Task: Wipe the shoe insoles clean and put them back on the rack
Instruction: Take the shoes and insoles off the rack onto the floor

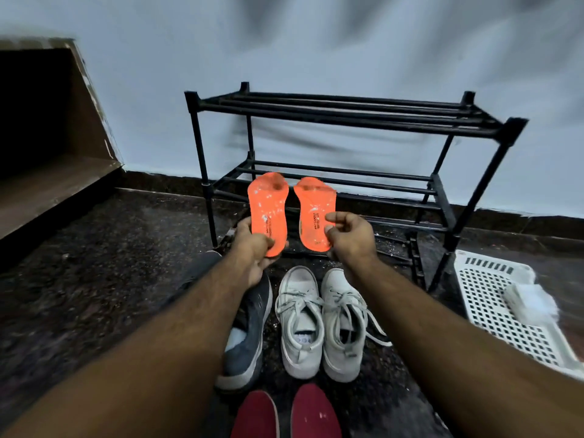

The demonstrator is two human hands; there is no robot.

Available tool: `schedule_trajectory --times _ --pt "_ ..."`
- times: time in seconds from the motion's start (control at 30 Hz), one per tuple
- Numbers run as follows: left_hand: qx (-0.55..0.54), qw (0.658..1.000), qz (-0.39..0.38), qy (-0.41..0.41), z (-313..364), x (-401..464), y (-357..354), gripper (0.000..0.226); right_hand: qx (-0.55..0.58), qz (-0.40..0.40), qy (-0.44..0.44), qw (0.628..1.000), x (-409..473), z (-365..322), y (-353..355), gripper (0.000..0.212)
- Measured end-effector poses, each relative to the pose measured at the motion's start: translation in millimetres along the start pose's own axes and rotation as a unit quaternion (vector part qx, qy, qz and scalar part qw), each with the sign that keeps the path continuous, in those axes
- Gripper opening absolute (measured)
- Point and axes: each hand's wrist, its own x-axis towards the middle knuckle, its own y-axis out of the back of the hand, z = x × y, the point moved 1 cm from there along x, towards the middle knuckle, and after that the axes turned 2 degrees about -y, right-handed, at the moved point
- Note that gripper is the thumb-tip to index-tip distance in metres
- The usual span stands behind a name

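You are holding up two orange insoles in front of the black shoe rack.

Your left hand (252, 248) is gripping the heel end of the left insole (268, 210), and your right hand (349, 237) is pinching the right insole (314, 210) at its lower edge between thumb and fingers. Both insoles are standing upright, side by side and apart, flecked with pale spots, before the rack (347, 121). White sneakers (319, 317) are sitting on the dark floor below, a grey shoe (249, 336) beside them, and a white basket (505, 305) at right.

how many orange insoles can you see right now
2. One orange insole is held in the left hand; the other is pinched by the right hand. Both are in front of the black rack.
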Motion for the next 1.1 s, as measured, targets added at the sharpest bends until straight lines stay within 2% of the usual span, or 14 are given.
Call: schedule_trajectory --times 0.1,0.37,0.77,0.97,1.1 --pt "-0.01 1.0 -0.026 0.002 -10.1 -58.0 3.4 0.064 -0.019 -0.01 0.012 1.0 -42.2 -10.5 23.1 0.03" --pt "-0.025 0.995 -0.082 -0.041 -28.5 -192.0 10.1 0.061 -0.09 -0.012 0.061 0.994 -159.0 -22.7 101.3 0.048" --pt "0.015 0.985 -0.17 -0.035 -93.4 -340.1 -4.1 0.064 -0.123 -0.013 0.08 0.989 -289.9 15.4 202.5 0.047" --pt "0.047 0.977 -0.205 -0.024 -145.9 -361.2 -13.0 0.067 -0.13 -0.01 0.06 0.99 -315.5 42.1 233.0 0.044" --pt "0.06 0.979 -0.195 0.02 -196.0 -368.6 2.0 0.067 -0.138 -0.033 0.034 0.989 -332.1 94.1 240.6 0.044"
